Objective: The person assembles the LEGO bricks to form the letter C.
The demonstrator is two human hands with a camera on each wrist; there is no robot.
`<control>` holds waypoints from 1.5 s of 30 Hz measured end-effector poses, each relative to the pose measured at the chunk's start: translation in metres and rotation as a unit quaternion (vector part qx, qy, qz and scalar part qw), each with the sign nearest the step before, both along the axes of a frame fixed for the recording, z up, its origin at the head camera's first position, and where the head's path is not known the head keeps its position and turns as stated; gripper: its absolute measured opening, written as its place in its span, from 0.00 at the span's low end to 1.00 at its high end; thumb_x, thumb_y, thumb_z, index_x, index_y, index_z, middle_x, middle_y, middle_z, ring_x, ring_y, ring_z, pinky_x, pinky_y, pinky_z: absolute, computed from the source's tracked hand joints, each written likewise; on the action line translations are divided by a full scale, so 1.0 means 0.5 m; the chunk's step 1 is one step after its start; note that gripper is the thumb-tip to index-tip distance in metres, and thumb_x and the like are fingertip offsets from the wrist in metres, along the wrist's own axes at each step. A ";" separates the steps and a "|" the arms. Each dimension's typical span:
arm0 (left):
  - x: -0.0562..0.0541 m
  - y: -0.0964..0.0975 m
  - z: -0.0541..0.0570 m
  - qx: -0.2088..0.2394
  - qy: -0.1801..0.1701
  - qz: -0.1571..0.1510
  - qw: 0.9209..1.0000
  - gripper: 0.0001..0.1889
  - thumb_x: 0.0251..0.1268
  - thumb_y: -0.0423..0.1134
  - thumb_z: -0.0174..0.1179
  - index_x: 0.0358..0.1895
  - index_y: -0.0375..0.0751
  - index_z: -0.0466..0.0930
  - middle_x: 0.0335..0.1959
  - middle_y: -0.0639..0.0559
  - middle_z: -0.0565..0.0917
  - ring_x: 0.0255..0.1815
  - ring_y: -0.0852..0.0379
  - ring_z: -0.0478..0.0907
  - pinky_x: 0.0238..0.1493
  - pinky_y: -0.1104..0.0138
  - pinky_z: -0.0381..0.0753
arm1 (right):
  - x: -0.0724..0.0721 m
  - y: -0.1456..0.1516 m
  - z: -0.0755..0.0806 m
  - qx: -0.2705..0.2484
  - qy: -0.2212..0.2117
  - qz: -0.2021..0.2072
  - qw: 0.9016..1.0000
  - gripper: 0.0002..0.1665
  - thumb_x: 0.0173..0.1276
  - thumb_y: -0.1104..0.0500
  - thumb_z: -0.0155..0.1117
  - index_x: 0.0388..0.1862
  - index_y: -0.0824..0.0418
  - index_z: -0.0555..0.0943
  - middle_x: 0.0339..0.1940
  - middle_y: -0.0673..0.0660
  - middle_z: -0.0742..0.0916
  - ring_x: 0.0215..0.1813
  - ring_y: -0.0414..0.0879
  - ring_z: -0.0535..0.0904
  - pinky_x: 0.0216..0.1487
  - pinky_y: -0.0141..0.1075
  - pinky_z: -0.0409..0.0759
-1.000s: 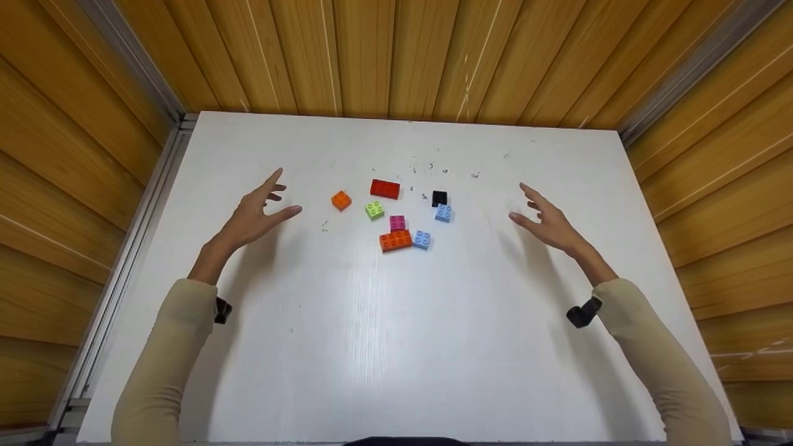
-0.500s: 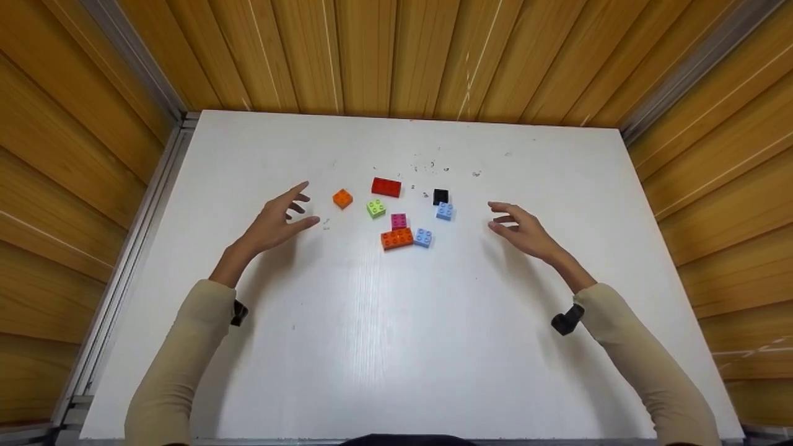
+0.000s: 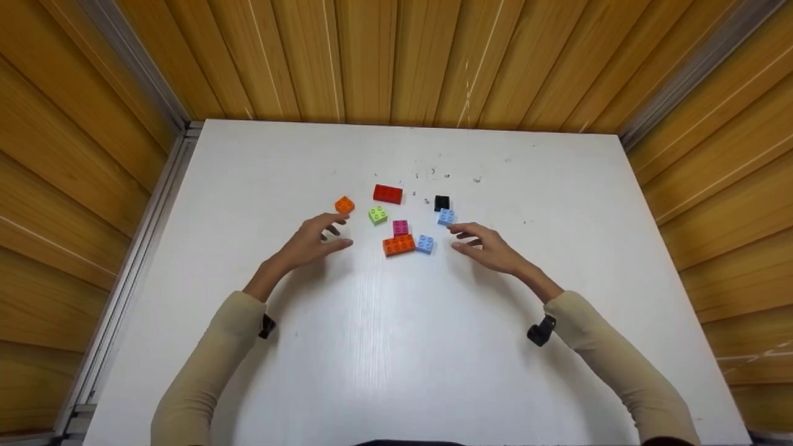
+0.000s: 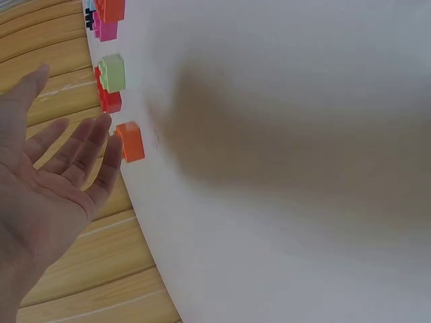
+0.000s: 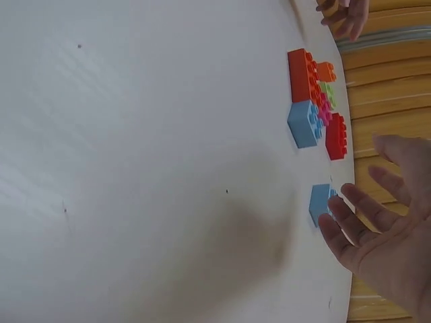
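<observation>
Ref. long orange brick (image 3: 398, 245): left hand (image 3: 314, 241) leftward, near small orange brick (image 3: 344, 205); right hand (image 3: 490, 249) rightward, near rear blue brick (image 3: 446, 217); both hands loosely spread, empty.

Studded bricks (image 3: 398, 245): smooth plastic, slight sheen. Tabletop (image 3: 372, 347): smooth, glossy where light strikes. Wall panels (image 3: 365, 62): wood-grained. Corner post (image 3: 140, 62): dull metal. Sleeves (image 3: 210, 365): matt cloth.

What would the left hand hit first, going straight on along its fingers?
Likely the green brick, by the head view; the small orange brick near the fingertips might be brushed. How high the left hand hangs is unclear, so it may pass over both.
</observation>
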State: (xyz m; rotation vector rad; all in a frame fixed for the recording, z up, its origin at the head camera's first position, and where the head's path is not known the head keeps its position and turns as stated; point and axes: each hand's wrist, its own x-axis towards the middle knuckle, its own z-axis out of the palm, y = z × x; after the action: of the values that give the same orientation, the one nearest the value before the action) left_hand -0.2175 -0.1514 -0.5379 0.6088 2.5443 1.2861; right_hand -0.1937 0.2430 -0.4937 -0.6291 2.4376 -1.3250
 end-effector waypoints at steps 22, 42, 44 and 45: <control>-0.006 0.159 -0.056 0.011 0.012 -0.054 0.998 0.22 0.69 0.35 0.66 0.64 0.33 0.78 0.57 0.37 0.83 0.52 0.43 0.83 0.58 0.53 0.82 | -0.062 -0.122 -0.140 0.034 0.139 -0.017 0.990 0.25 0.64 0.61 0.75 0.58 0.68 0.82 0.58 0.66 0.85 0.61 0.62 0.76 0.66 0.55 0.70; -0.003 0.175 -0.054 -0.032 0.003 -0.039 0.999 0.20 0.67 0.33 0.68 0.61 0.37 0.82 0.56 0.43 0.86 0.49 0.49 0.82 0.55 0.59 0.83 | -0.040 -0.129 -0.150 0.080 0.158 -0.002 0.984 0.21 0.63 0.58 0.76 0.54 0.64 0.85 0.58 0.64 0.84 0.64 0.60 0.74 0.70 0.58 0.67; -0.003 0.175 -0.055 -0.035 0.005 -0.041 0.999 0.19 0.67 0.34 0.68 0.61 0.37 0.82 0.55 0.43 0.86 0.49 0.49 0.82 0.55 0.59 0.83 | -0.038 -0.127 -0.150 0.080 0.159 -0.001 0.984 0.21 0.64 0.58 0.76 0.54 0.64 0.85 0.59 0.64 0.84 0.65 0.60 0.73 0.71 0.58 0.66; -0.002 0.175 -0.056 -0.036 0.004 -0.041 0.999 0.19 0.67 0.34 0.68 0.61 0.37 0.82 0.55 0.43 0.86 0.49 0.49 0.82 0.56 0.59 0.83 | -0.037 -0.125 -0.150 0.081 0.161 -0.001 0.984 0.22 0.64 0.58 0.75 0.55 0.64 0.85 0.60 0.64 0.84 0.66 0.61 0.73 0.71 0.58 0.66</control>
State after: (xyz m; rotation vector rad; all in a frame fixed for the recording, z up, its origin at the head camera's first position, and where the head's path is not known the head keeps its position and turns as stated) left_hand -0.2187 -0.0641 -0.5658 0.6969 2.5319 1.1618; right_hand -0.2121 0.1804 -0.5689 -0.8530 2.7647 -1.0813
